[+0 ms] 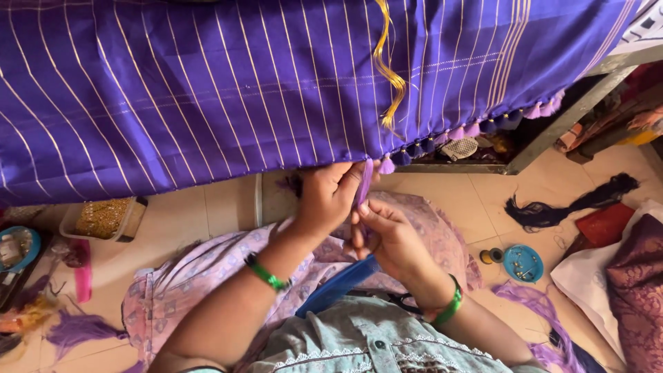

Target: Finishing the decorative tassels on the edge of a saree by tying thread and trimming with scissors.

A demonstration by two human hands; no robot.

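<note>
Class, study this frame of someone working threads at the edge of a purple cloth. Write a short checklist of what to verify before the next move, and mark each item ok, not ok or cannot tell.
1. Left hand grips the purple thread bundle at the cloth's edge: ok.
2. Right hand pinches the bundle's lower part: ok.
3. Purple cloth hangs flat, border in reach: ok.
4. Finished tassels line the border to the right: ok.
5. Knot tight: cannot tell, fingers cover it.
6. Blue round tin on the floor near the right hand: ok.
</note>
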